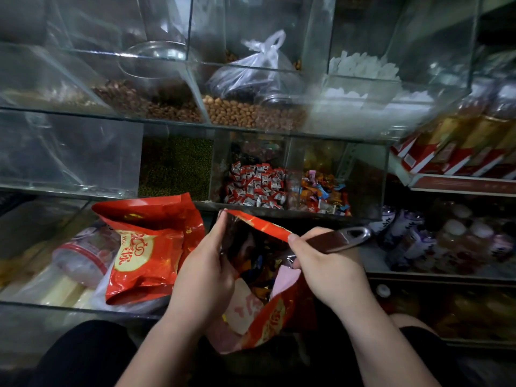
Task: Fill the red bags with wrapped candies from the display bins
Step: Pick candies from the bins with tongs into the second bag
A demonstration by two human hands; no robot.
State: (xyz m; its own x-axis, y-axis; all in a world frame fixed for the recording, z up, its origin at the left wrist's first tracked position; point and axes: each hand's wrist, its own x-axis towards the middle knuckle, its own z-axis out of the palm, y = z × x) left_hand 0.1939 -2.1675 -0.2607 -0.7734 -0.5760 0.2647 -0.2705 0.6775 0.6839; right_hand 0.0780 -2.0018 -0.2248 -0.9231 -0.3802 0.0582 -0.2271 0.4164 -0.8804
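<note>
Left grip and right grip each pinch the red bag, forearms forward

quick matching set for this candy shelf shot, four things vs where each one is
1 open red bag
2 second red bag
3 red-and-white candies
4 clear plastic bag

a upper shelf bin
b middle shelf bin
c held by left hand and right hand
d lying left of the held bag

Pairs: 1-c, 2-d, 3-b, 4-a
</note>
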